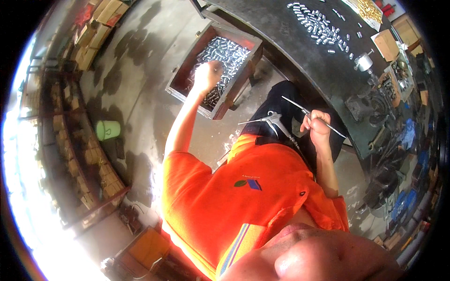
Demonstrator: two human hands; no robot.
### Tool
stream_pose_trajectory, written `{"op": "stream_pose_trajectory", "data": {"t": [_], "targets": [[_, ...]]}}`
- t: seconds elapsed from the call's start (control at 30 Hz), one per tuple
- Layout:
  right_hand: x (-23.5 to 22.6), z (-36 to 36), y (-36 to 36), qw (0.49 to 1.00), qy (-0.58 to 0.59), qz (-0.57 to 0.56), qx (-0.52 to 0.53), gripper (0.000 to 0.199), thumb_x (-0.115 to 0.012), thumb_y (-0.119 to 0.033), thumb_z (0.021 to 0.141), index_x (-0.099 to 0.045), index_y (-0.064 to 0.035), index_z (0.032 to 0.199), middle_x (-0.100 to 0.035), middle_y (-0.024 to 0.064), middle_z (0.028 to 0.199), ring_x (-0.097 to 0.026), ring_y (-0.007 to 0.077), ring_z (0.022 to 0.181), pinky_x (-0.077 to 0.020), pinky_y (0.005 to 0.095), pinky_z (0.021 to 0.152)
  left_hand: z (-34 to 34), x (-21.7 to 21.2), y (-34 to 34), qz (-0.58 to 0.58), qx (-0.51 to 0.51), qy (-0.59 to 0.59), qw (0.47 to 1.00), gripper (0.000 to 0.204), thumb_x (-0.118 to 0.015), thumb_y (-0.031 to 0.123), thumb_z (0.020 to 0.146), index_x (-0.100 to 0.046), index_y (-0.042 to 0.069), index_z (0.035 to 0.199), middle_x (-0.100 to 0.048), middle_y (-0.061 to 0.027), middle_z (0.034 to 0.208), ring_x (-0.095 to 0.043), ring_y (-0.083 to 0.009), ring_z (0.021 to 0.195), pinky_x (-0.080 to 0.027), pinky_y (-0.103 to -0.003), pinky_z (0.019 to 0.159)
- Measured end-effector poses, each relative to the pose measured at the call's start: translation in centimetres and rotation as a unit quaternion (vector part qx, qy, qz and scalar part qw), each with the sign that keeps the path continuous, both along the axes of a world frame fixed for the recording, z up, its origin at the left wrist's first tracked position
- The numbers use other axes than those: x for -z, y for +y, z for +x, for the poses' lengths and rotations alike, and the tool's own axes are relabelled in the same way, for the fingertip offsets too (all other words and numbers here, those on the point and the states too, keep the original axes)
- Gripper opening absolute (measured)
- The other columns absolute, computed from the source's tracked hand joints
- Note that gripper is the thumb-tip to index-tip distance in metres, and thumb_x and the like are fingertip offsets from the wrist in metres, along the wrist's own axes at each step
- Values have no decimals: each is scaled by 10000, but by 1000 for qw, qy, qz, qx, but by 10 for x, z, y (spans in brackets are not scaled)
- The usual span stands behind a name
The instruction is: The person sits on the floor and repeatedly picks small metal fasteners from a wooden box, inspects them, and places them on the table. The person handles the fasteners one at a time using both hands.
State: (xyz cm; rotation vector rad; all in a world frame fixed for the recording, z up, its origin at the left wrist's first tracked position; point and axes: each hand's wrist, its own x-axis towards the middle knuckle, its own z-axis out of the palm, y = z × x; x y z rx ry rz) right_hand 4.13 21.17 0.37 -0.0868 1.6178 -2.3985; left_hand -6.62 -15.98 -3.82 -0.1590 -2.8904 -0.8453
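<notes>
My left hand (pixel 208 76) is over a wooden box (pixel 177 86), its fingers curled; what they hold, if anything, is hidden. Small shiny metal cylinders (pixel 234 56) fill much of this box, with darker ones at its near end. On the right, my right hand (pixel 318 125) is wrapped round a thin metal rod-like tool (pixel 296 104). Its slender ends stick out on both sides of the fist, one tapering and one flatter. An air blow gun (pixel 276 122) with a hose lies across my lap, left of the right hand.
A dark workbench (pixel 281 33) runs along the right, with loose metal cylinders (pixel 323 30), a tray of brass-coloured parts (pixel 368 10) and cluttered tools. A green bucket (pixel 108 130) stands on the stained floor. Shelves with boxes (pixel 93 159) line the left.
</notes>
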Motion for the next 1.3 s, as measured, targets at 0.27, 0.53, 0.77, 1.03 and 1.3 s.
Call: {"op": "stream_pose_trajectory", "data": {"t": [0.27, 0.53, 0.77, 1.03, 1.3], "targets": [[1, -1, -4, 1000, 2, 5, -12, 211, -462, -112, 652, -315, -75, 504, -396, 56, 502, -427, 127, 454, -450, 302, 442, -38, 78, -25, -150, -43, -145, 977, 298, -624, 253, 731, -626, 137, 1005, -645, -150, 952, -625, -311, 895, -493, -400, 791], [5, 1, 4, 1000, -7, 22, 18, 190, -443, -77, 649, -316, -67, 507, -392, 55, 497, -422, 131, 440, -437, 296, 434, -51, 85, -26, -264, -29, -210, 941, 340, -619, 291, 712, -608, 89, 986, -647, -151, 941, -629, -301, 892, -504, -417, 768], [6, 1, 2, 1000, -6, 23, 10, 220, -457, -65, 680, -312, -70, 514, -401, 43, 498, -442, 121, 445, -428, 280, 433, -43, 57, -32, 97, -50, -265, 958, 313, -585, 193, 747, -591, 1, 994, -649, -150, 807, -650, -278, 705, -523, -372, 699], [-2, -5, -14, 978, 78, 192, -22, 190, -516, -34, 623, -355, -45, 524, -368, 50, 475, -411, 86, 452, -351, 268, 432, 57, -48, 112, 673, 117, -368, 630, 234, -558, 168, 864, -566, -52, 945, -619, -164, 698, -632, -270, 603, -525, -362, 646], [-33, -3, -13, 931, 203, 303, 8, 239, -604, -38, 618, -392, -42, 509, -327, 96, 453, -339, 145, 386, -293, 303, 394, 83, -32, 173, 731, 122, -412, 530, 329, -503, 271, 911, -529, -9, 741, -516, -141, 545, -513, -254, 407, -525, -388, 545]]}}
